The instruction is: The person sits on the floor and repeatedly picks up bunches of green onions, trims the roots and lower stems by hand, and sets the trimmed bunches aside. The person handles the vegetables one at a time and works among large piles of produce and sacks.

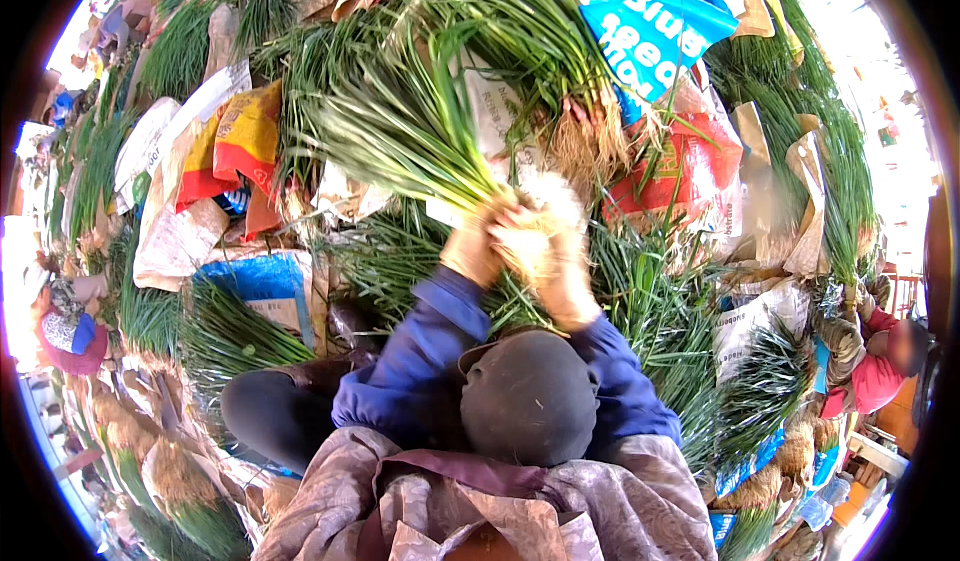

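Observation:
My left hand [475,244] is closed around the pale lower stems of a bunch of green onions [415,141]. The long leaves fan out to the upper left and are smeared by motion. Close beside it, my right hand [550,256] is closed at the same bunch's root end, its fingers partly blurred. Just beyond my hands lies another pile of green onions [500,16], its tan, stringy roots [590,136] pointing toward me. Loose green leaves [390,266] spread below and around my wrists.
A blue bag [650,31] lies far right of the pile, with a red bag [680,166] below it. Yellow-and-red sacking [240,146] is at the left. More green bunches [235,326] surround me. Another person in red [875,366] is at the right edge, and one [72,336] at the left.

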Demonstrator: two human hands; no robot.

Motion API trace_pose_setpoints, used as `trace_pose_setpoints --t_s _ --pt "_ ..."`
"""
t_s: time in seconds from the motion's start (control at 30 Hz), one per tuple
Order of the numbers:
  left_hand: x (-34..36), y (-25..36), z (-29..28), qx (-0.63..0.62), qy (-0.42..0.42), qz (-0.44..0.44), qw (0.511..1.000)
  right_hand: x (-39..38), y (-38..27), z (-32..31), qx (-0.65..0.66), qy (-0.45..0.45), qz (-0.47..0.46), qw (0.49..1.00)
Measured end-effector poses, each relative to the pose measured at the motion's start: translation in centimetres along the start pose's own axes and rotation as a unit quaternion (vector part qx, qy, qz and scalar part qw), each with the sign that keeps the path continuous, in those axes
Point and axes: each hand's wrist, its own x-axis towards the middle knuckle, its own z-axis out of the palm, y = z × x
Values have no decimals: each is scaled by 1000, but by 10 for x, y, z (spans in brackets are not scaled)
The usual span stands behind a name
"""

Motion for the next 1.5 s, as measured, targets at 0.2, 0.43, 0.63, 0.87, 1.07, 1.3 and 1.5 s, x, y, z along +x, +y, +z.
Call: trace_pose_setpoints --t_s 0.2,0.43,0.63,0.87,1.07,1.3,1.5 --pt "-53 99 49 143 30 54 988 95 94 -14 235 97 145 956" --pt "-22 198 52 127 -124 254 951 180 131 -72 -365 58 111 922" --pt "-25 160 21 86 -78 117 986 109 70 -44 84 -59 161 982" --pt "-21 46 -86 31 -17 -84 996 25 45 28 123 -249 262 924" --pt "-62 44 -66 101 98 -13 990 5 26 34 445 -224 246 831" --pt "-76 51 -65 43 17 -112 993 -17 45 41 471 -422 266 728" --pt "-82 56 -63 -52 -32 -86 994 -5 84 53 -28 -312 232 921"
